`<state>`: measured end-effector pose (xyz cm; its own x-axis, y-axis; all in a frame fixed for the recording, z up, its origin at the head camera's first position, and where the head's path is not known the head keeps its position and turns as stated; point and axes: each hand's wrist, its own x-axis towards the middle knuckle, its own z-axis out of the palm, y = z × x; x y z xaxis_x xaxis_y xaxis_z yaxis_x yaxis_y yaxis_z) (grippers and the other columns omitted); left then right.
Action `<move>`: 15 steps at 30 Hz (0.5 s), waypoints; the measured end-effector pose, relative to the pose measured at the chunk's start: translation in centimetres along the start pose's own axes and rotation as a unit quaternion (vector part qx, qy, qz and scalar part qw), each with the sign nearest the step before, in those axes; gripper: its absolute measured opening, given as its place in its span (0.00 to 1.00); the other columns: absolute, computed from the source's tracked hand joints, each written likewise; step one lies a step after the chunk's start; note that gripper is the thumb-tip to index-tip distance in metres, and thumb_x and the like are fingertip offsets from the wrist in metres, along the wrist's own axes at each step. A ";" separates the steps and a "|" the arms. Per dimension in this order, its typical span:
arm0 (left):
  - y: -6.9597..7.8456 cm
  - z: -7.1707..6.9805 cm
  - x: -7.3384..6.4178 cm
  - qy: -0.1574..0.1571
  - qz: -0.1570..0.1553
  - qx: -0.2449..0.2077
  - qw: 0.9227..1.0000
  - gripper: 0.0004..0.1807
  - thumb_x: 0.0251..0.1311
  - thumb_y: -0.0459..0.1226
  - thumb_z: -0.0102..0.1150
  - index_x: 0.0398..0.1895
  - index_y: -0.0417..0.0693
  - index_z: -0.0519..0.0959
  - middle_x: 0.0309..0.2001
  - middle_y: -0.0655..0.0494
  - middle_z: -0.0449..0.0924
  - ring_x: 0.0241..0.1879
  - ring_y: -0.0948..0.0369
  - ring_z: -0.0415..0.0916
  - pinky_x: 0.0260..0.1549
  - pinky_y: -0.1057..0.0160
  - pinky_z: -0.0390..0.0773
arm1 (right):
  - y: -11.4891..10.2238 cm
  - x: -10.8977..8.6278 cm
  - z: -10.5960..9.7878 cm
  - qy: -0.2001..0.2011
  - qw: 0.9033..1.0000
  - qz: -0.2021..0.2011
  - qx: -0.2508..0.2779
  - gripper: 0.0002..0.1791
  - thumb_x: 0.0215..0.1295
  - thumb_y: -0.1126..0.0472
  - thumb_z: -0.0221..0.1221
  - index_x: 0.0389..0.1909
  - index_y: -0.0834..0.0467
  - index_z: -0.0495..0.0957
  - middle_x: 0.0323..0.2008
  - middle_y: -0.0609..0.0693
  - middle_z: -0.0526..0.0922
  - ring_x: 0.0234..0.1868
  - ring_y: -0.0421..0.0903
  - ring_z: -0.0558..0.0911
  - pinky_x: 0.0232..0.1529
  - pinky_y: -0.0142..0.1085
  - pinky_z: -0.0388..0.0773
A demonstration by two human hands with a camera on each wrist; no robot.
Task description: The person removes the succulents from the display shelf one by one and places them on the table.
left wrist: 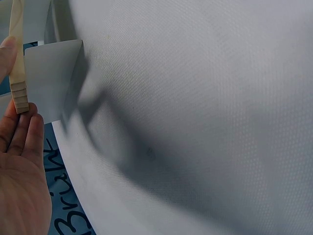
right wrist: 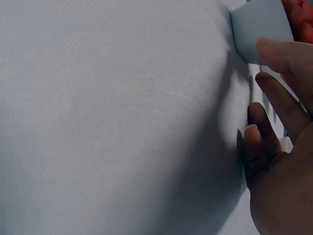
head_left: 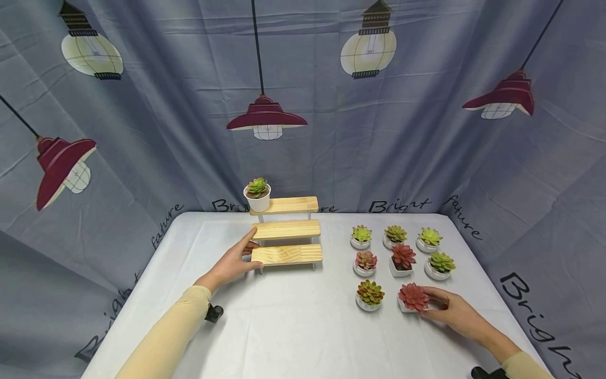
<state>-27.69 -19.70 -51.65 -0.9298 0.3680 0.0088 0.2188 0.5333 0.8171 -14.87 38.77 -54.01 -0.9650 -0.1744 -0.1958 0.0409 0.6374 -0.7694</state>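
Note:
On the left, a three-step wooden stand (head_left: 286, 255) with pale boards has a white round pot with a green succulent (head_left: 258, 190) at the left end of its top step. My left hand (head_left: 231, 265) holds the stand's left side, the thumb at the lowest board and the index finger by the middle one. In the left wrist view, fingers lie against the end of a board (left wrist: 18, 93). At the right, my right hand (head_left: 454, 311) pinches a red succulent in a white angular pot (head_left: 413, 298) between thumb and forefinger; the other fingers extend behind the pot.
Several potted succulents stand in rows at the right, among them a red-green one (head_left: 370, 292), a darker red one (head_left: 403, 257) and a green one (head_left: 441, 263). A white cloth (head_left: 303, 326) covers the table. Behind it hangs a grey-blue curtain (head_left: 312, 168) with printed lamps.

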 end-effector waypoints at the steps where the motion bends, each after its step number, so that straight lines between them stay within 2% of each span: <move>1: 0.0 0.0 0.0 -0.001 0.000 0.001 1.000 0.61 0.57 0.43 0.77 0.84 0.65 0.43 0.65 0.47 0.72 0.66 0.48 0.70 0.67 0.45 0.67 | 0.0 -0.1 -0.2 0.004 1.000 0.002 0.000 0.39 0.63 0.49 0.72 0.70 0.61 0.72 0.65 0.61 0.76 0.63 0.60 0.76 0.56 0.46 0.77; 4: -0.2 0.1 0.1 -0.002 0.004 0.002 1.000 0.61 0.57 0.43 0.77 0.85 0.65 0.43 0.65 0.47 0.72 0.66 0.48 0.70 0.67 0.46 0.67 | -0.1 -0.4 -1.0 0.019 1.000 0.002 -0.003 0.36 0.65 0.49 0.70 0.70 0.59 0.73 0.61 0.58 0.79 0.56 0.51 0.79 0.48 0.39 0.78; 7: -0.1 0.1 0.1 -0.002 0.003 0.002 1.000 0.61 0.57 0.43 0.77 0.85 0.65 0.43 0.65 0.47 0.72 0.66 0.49 0.70 0.67 0.46 0.67 | -0.3 -0.7 -2.1 0.040 0.999 -0.020 -0.010 0.32 0.68 0.52 0.68 0.70 0.59 0.74 0.59 0.55 0.82 0.52 0.44 0.80 0.45 0.36 0.77; 12: 0.1 0.0 0.0 0.001 0.003 0.003 1.000 0.61 0.57 0.43 0.77 0.85 0.64 0.43 0.65 0.47 0.72 0.66 0.49 0.70 0.67 0.45 0.66 | -0.8 -0.9 -4.1 0.067 0.995 -0.068 -0.026 0.29 0.71 0.56 0.65 0.70 0.58 0.74 0.58 0.51 0.84 0.51 0.39 0.80 0.44 0.33 0.76; 15: 0.0 0.0 0.0 0.001 0.001 0.001 1.000 0.61 0.57 0.43 0.77 0.85 0.64 0.43 0.65 0.47 0.72 0.66 0.49 0.70 0.67 0.45 0.67 | -1.6 -0.7 -4.9 0.075 0.994 -0.064 -0.035 0.29 0.72 0.53 0.64 0.71 0.57 0.74 0.60 0.51 0.82 0.51 0.37 0.80 0.43 0.33 0.76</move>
<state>-27.69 -19.65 -51.66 -0.9300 0.3673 0.0121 0.2218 0.5347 0.8154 -15.49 41.53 -49.63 -0.9892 -0.1465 -0.0018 -0.0977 0.6688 -0.7370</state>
